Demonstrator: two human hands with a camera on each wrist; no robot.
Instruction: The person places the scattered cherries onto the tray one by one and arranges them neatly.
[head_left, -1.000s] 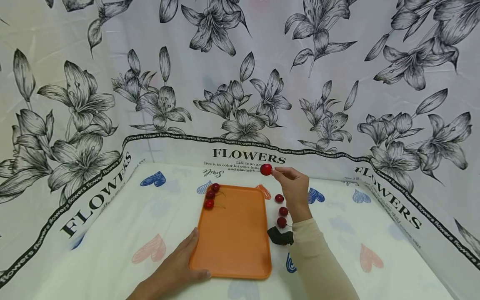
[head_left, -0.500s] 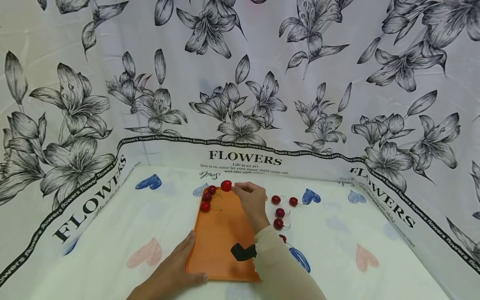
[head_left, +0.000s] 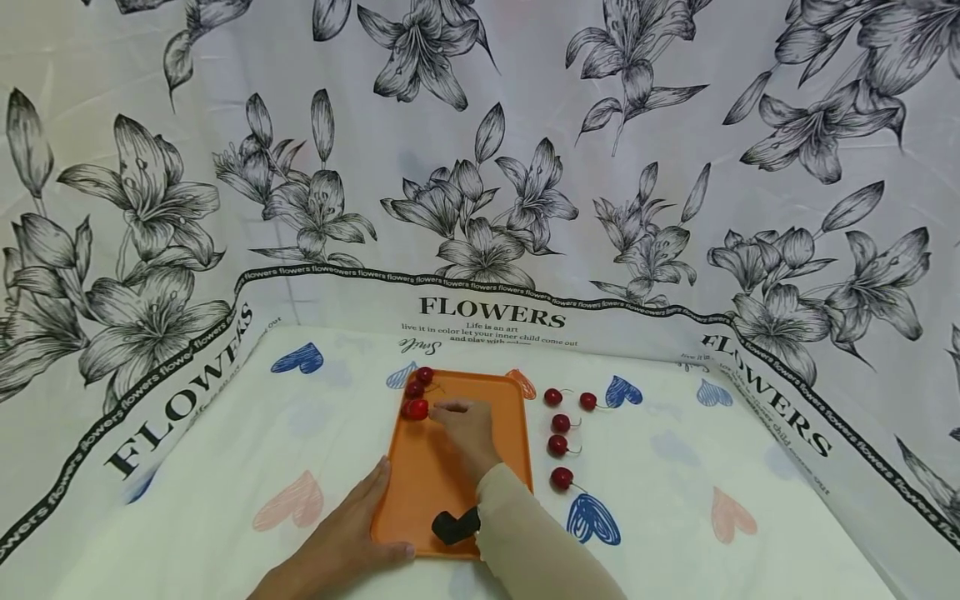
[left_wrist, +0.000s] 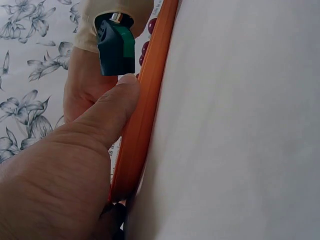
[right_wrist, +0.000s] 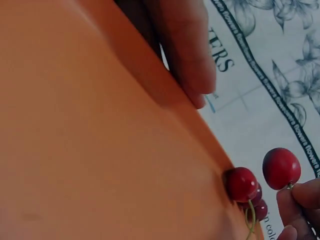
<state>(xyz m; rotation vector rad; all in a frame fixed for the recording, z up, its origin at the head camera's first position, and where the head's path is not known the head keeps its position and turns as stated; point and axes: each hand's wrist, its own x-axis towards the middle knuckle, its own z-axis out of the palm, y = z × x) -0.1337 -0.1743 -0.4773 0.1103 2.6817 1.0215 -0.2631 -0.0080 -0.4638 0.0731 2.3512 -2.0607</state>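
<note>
An orange tray [head_left: 401, 517] lies on the white, heart-printed cloth in the head view. My left hand [head_left: 348, 529] holds its near left corner, thumb at the front edge and fingers along the left side. Over the tray's far left part, my right hand [head_left: 468, 429] pinches a red cherry [right_wrist: 281, 168] by its stem, raised above the tray in the right wrist view. Beneath and beside it, several cherries [right_wrist: 241, 184] with green stems sit in a row along the left rim. In the head view the held cherry partly covers one of them.
Right of the tray, several loose cherries [head_left: 561, 478] lie on the cloth with stems pointing right. A dark wrist camera [head_left: 455, 527] hangs beside the right sleeve, over the tray. Behind stands a flower-printed curtain [head_left: 480, 225].
My right hand has carried the cherry left and down, from beyond the tray's far right corner to above the cherries at its left rim. The left hand stays at the tray corner.
</note>
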